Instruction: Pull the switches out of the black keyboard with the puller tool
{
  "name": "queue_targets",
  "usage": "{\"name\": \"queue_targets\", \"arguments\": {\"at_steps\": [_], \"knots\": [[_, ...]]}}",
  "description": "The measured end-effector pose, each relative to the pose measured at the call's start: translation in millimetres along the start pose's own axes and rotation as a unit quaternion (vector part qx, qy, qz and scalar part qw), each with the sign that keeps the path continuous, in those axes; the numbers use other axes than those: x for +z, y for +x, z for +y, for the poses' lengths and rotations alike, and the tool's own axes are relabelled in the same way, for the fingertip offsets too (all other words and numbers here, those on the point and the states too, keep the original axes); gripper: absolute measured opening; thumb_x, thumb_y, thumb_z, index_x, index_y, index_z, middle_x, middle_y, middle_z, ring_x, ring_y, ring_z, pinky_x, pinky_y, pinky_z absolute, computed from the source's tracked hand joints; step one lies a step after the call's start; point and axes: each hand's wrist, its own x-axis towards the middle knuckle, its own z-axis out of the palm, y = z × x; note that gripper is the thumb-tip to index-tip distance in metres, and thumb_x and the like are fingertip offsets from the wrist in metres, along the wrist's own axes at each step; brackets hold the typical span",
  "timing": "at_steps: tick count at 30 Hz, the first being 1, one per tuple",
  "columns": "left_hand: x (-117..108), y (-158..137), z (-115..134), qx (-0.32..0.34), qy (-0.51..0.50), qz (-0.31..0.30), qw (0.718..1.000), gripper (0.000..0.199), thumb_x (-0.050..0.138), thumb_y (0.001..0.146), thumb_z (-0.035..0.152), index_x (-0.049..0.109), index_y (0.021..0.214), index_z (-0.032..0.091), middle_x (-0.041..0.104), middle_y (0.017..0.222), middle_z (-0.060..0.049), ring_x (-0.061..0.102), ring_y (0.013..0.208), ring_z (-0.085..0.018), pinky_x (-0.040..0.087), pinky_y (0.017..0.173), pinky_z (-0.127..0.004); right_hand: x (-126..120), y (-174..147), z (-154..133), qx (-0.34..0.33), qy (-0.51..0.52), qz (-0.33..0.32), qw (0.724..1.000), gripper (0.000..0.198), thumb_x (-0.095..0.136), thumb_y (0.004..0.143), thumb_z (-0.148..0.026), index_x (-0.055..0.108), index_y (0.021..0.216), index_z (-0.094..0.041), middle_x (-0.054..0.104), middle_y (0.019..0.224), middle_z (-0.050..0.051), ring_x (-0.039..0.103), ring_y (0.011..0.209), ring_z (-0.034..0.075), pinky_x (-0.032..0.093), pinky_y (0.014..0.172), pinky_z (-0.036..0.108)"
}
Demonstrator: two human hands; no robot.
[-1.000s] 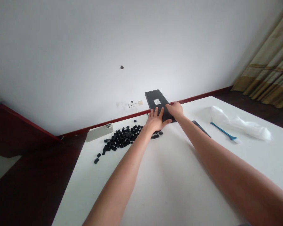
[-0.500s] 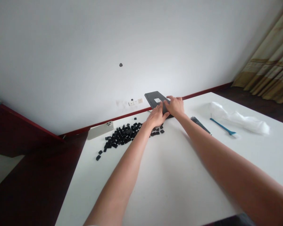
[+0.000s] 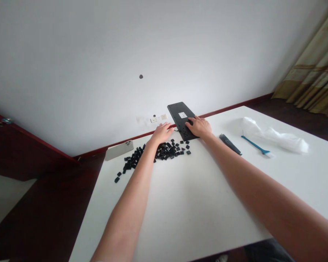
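A black keyboard point(image 3: 177, 111) stands near the far table edge, its underside with a white label facing me. My right hand point(image 3: 200, 126) grips its right long side, with fingers lying across the underside. Left of the keyboard, my left hand point(image 3: 161, 133) is open and holds nothing, its fingers stretched out above a pile of loose black keycaps point(image 3: 164, 153). My left hand and forearm hide part of that pile.
A phone point(image 3: 118, 150) lies at the table's far left corner. Right of my right forearm are a black, strip-shaped item point(image 3: 230, 144), a blue-handled brush point(image 3: 254, 145) and crumpled white plastic point(image 3: 276, 138). The white table point(image 3: 196, 203) borders a wall with sockets point(image 3: 158, 118).
My left hand has left the keyboard and moved left over the keycaps. My right hand stays on the keyboard, and more of its underside shows.
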Motion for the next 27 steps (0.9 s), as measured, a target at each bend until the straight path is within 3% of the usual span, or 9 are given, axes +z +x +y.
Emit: {"name": "queue_targets", "arguments": {"at_steps": [3,6,10,12,15,19,22,27], "knots": [[2,-27,-5,0.017,-0.016,-0.048,0.999,0.058,0.045,0.109,0.047,0.058,0.155,0.015,0.041,0.173,-0.016,0.032,0.165,-0.027,0.021,0.136,-0.043,-2,-1,-2,-0.002,-0.004,-0.003,1.000,0.061,0.044,0.106,-0.056,0.066,0.152,-0.021,0.059,0.157,0.017,0.056,0.136,0.041,0.042,0.115,0.052],[5,-58,5,0.063,-0.074,-0.073,0.993,0.052,0.044,0.109,0.049,0.065,0.150,0.024,0.052,0.167,-0.009,0.043,0.159,-0.023,0.027,0.135,-0.039,-4,-5,-3,-0.003,-0.009,-0.011,1.000,0.060,0.043,0.106,-0.054,0.064,0.153,-0.022,0.059,0.157,0.017,0.056,0.137,0.040,0.043,0.114,0.052],[-12,-93,19,0.055,-0.103,-0.147,0.982,0.045,0.052,0.106,0.055,0.074,0.139,0.035,0.053,0.166,0.000,0.034,0.164,-0.024,0.024,0.136,-0.042,-8,-14,-4,-0.002,-0.015,-0.008,1.000,0.061,0.043,0.107,-0.053,0.062,0.155,-0.021,0.058,0.157,0.017,0.057,0.135,0.040,0.043,0.113,0.051],[-23,-102,23,0.041,-0.109,-0.164,0.979,0.046,0.052,0.105,0.060,0.078,0.131,0.034,0.060,0.161,-0.001,0.044,0.159,-0.027,0.031,0.132,-0.041,-10,-19,-5,0.004,-0.013,-0.007,1.000,0.061,0.043,0.107,-0.052,0.061,0.155,-0.020,0.057,0.158,0.018,0.056,0.135,0.040,0.043,0.113,0.051],[-27,-99,30,0.006,-0.093,-0.124,0.988,0.050,0.049,0.105,0.063,0.081,0.122,0.029,0.073,0.144,-0.007,0.067,0.135,-0.029,0.046,0.122,-0.041,-13,-22,-7,0.023,-0.009,-0.006,1.000,0.060,0.042,0.107,-0.051,0.062,0.155,-0.020,0.057,0.158,0.018,0.055,0.135,0.040,0.043,0.113,0.050],[-4,-80,51,0.061,-0.057,-0.035,0.996,0.046,0.059,0.102,0.051,0.073,0.137,0.025,0.065,0.153,-0.011,0.059,0.144,-0.029,0.041,0.126,-0.041,-14,-22,-7,0.028,0.004,0.010,1.000,0.058,0.044,0.106,-0.048,0.064,0.152,-0.019,0.061,0.153,0.019,0.055,0.134,0.040,0.043,0.112,0.051],[13,-77,67,0.094,-0.066,-0.042,0.992,0.042,0.062,0.101,0.047,0.074,0.135,0.025,0.066,0.151,-0.011,0.062,0.139,-0.028,0.046,0.122,-0.040,-15,-20,-2,0.032,0.016,0.028,0.999,0.053,0.047,0.105,-0.044,0.068,0.146,-0.019,0.064,0.149,0.018,0.057,0.132,0.038,0.043,0.112,0.050],[21,-77,68,0.093,-0.103,-0.055,0.989,0.033,0.060,0.101,0.051,0.082,0.111,0.029,0.080,0.121,-0.007,0.072,0.117,-0.028,0.054,0.110,-0.040,-16,-15,4,0.056,0.020,0.029,0.998,0.051,0.048,0.105,-0.041,0.067,0.146,-0.018,0.064,0.149,0.018,0.059,0.131,0.037,0.044,0.110,0.047]]}}
